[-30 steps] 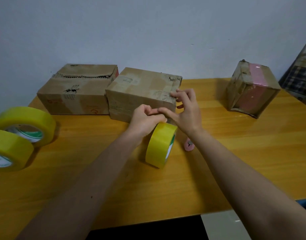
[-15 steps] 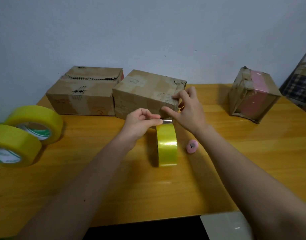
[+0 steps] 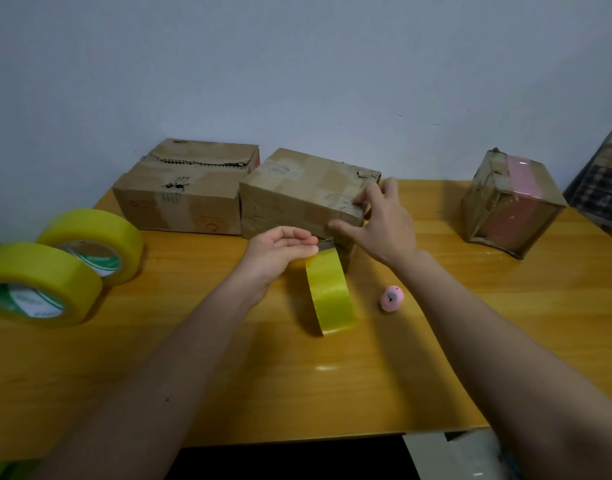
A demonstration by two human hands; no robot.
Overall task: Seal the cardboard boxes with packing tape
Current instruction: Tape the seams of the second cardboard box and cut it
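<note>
Left hand (image 3: 280, 252) curled on top of the yellow tape roll (image 3: 330, 292), which stands on edge on the table (image 3: 436, 358), pinching near the tape end. Right hand (image 3: 384, 220) grips the near right corner of the middle box (image 3: 297, 192), tilted up. Second box (image 3: 186, 188) touching its left side, third box (image 3: 508, 202) well apart right. Pink cutter (image 3: 391, 298) beside the roll.

Three cardboard boxes (image 3: 185, 195), three yellow tape rolls (image 3: 330, 294), one small pink object (image 3: 391, 298), two hands (image 3: 280, 252)
</note>
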